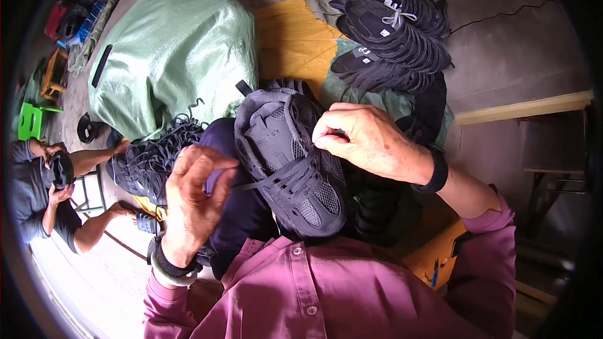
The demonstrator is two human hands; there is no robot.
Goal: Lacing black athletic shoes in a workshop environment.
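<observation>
A black sneaker point(276, 135) with mesh panels rests in my lap, its toe pointing toward me. A dark shoelace point(257, 183) runs out from its eyelets to the left, to the pinched fingers of my left hand point(196, 194), held beside the shoe. My right hand point(370, 141) is at the shoe's right collar, thumb and forefinger pinched together on lacing by the upper eyelets. Its fingertips partly hide what they grip. More dark footwear lies under and behind this shoe, partly covered by it.
A large pale green woven sack point(176, 44) stands ahead, with a heap of black laced shoes point(151, 163) below it. Stacked black shoes point(389, 31) are at the far right. At left a person point(53, 194) sits holding a dark shoe. A green stool point(30, 121) stands beyond.
</observation>
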